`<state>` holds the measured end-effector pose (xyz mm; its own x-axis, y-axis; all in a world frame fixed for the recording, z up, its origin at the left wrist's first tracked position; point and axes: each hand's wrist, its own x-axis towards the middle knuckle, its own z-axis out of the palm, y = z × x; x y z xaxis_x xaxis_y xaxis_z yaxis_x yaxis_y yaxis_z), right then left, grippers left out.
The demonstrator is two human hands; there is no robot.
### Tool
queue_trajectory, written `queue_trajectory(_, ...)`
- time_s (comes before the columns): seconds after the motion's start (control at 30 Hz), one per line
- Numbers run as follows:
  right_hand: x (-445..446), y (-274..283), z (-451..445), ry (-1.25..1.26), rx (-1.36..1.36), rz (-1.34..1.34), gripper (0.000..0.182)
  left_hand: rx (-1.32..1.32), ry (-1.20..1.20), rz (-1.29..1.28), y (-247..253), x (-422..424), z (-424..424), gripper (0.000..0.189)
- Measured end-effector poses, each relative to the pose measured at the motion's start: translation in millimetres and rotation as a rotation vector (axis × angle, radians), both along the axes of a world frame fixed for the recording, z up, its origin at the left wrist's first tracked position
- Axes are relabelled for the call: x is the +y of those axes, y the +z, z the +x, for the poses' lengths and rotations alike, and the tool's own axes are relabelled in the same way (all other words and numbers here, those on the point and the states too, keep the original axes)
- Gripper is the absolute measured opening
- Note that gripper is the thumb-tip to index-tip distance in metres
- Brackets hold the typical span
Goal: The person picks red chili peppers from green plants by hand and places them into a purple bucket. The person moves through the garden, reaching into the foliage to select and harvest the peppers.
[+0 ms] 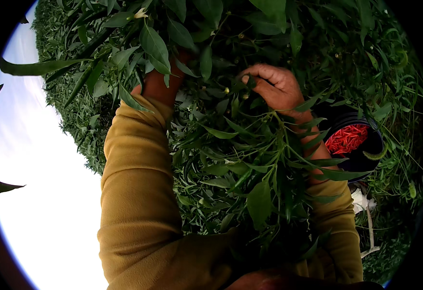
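Observation:
My left hand [182, 61] reaches into a chili pepper plant, and leaves cover most of it. Only the wrist and part of the hand show beyond the pushed-up tan sleeve [139, 163]. To its right, my right hand [278, 85] is among the leaves with fingers curled and the thumb near the forefinger. A small dark leaf [250, 82] is at its fingertips; whether they pinch it is unclear. A leafy branch [278, 145] crosses in front of my right forearm. Long green pods [79, 85] hang at the upper left.
A dark bucket [381, 145] holding many red chili peppers [347, 139] stands right of my right forearm. Below it are a white object [360, 201] and a pale stick [370, 224]. Grass [403, 163] grows beyond the bucket. Dense foliage [70, 123] fills the field at left.

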<state>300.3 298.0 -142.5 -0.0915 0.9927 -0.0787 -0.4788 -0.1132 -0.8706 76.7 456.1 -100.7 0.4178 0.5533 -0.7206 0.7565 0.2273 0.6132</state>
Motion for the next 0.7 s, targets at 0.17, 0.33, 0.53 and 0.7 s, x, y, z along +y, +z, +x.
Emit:
queue_trajectory(0.17,-1.7,-5.3,-1.6,-0.014,0.010,0.013,0.016,-0.023,0.005,-0.027,-0.5,-1.6,-5.1,0.034)
queue_trajectory(0.33,-3.0,-8.4,-6.0,0.002,-0.041,-0.009,0.017,-0.022,-0.014,-0.030,2.3,-0.5,-3.0,0.034)
queue_trajectory(0.53,-2.6,-7.2,-4.6,-0.014,-0.042,-0.001,0.017,-0.030,-0.032,-0.039,3.0,6.3,-2.5,0.034)
queue_trajectory(0.7,-3.2,-2.9,-3.6,-0.033,-0.030,-0.005,0.017,-0.033,-0.041,-0.050,5.6,9.3,-4.2,0.034)
